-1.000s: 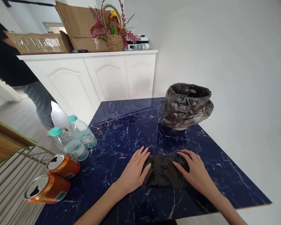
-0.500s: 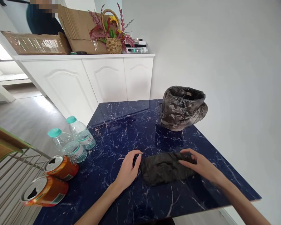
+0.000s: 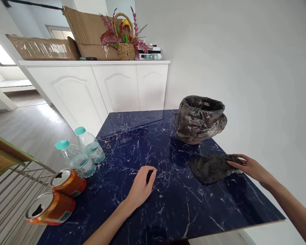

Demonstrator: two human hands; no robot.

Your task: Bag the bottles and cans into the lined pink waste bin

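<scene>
My right hand (image 3: 250, 166) pinches the right end of a folded black plastic bag (image 3: 211, 168), which stretches out to the left, low at the table's right side. Near the middle of the table is my left hand (image 3: 142, 183), apart from that bag, its fingers curled towards the thumb. Something dark shows in the gap there; I cannot make out what it is. Behind the folded bag stands a small bin (image 3: 193, 142), lined with a black garbage bag (image 3: 200, 120) turned down over its rim. The bin's top is open, but its bottom inside is hidden.
Two orange drink cans (image 3: 51, 207) and two clear bottles (image 3: 79, 161) with turquoise caps stand along the left edge of the dark blue marbled table (image 3: 132, 136). A wire rack (image 3: 10, 204) is beside it. Behind, a white cabinet (image 3: 117, 81) carries boxes and a flower basket (image 3: 126, 51).
My right hand has drawn the folded black bag to the right and slightly away, clear of my left hand. The left hand has hardly moved. A person behind the boxes has left view.
</scene>
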